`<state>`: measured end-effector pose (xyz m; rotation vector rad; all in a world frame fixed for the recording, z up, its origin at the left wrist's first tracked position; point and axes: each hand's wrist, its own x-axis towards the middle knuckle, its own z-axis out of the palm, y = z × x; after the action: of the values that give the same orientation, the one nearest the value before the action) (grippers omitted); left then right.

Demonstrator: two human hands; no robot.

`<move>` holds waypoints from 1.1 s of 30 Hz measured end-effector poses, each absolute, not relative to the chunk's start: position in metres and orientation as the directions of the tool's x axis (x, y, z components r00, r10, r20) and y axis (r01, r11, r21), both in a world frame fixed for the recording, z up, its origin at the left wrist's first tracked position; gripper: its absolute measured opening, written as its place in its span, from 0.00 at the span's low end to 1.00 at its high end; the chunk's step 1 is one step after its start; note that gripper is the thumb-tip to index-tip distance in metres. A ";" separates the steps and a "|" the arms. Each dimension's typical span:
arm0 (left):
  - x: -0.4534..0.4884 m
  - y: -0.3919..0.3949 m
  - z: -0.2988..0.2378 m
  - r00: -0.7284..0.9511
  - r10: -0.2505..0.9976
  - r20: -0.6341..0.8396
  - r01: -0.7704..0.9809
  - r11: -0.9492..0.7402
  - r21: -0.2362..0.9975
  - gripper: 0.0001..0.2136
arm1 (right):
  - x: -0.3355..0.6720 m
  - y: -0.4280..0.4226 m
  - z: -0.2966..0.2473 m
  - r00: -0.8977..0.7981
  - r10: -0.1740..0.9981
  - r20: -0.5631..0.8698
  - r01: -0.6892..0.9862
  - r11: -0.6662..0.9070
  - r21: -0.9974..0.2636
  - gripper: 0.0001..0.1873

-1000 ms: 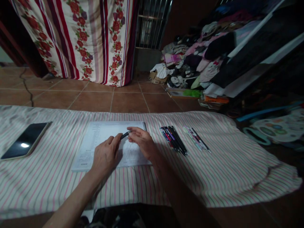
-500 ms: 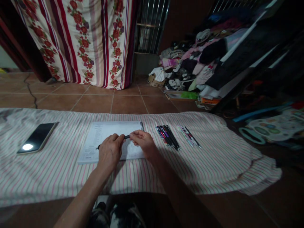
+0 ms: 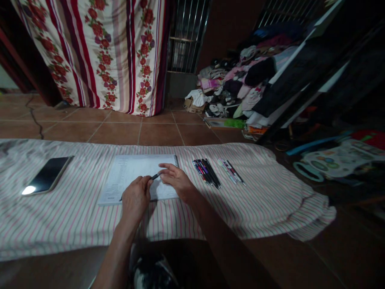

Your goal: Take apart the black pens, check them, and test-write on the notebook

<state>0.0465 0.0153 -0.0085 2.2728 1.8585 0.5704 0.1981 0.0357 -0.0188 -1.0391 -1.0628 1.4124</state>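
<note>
My left hand point(image 3: 136, 196) is closed around a black pen point(image 3: 155, 176) above an open spiral notebook point(image 3: 135, 162). One end of the pen points up and right out of my fingers; the other shows faintly on the left side of the hand. My right hand point(image 3: 177, 180) is at the pen's right end, fingers stretched and a little apart. Its thumb is close to that end, and whether it touches cannot be made out. To the right of the notebook lie a bunch of several pens point(image 3: 207, 173) and a smaller group of pens point(image 3: 231, 171).
A phone point(image 3: 48, 174) lies on the left of the striped cloth point(image 3: 258, 208). Beyond it are a tiled floor point(image 3: 120, 132) and a floral curtain point(image 3: 117, 56). At the back right is a heap of clothes point(image 3: 237, 80), with a child's plastic item point(image 3: 333, 160) nearer.
The fingers of my right hand have opened out at the pen's end. My left hand has shifted slightly left and down with the pen. The view has turned a little to the right.
</note>
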 end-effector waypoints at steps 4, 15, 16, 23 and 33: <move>0.043 0.020 -0.011 0.147 0.968 0.202 0.920 -0.209 0.331 0.14 | 0.191 0.044 -0.024 -0.044 0.990 -0.136 -0.142 -0.141 -0.980 0.19; 0.052 0.023 -0.015 0.192 0.969 0.157 0.933 -0.230 0.276 0.13 | 0.198 0.054 -0.031 -0.040 0.992 -0.120 -0.022 -0.121 -0.992 0.12; 0.053 0.023 -0.015 0.193 0.971 0.142 0.935 -0.226 0.273 0.13 | 0.199 0.054 -0.032 -0.045 0.992 -0.118 -0.020 -0.119 -0.993 0.12; 0.057 0.022 -0.013 0.199 0.973 0.115 0.943 -0.222 0.246 0.13 | 0.204 0.051 -0.035 -0.059 0.991 -0.117 -0.051 -0.121 -0.991 0.13; 0.062 0.022 -0.014 0.236 0.953 0.190 0.932 -0.277 0.234 0.13 | 0.214 0.048 -0.036 -0.024 0.980 -0.197 -0.012 -0.197 -0.980 0.17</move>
<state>0.0620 0.0223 -0.0142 2.4125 1.8433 0.4552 0.2138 0.0479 -0.0361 -1.3319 -1.1145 1.3777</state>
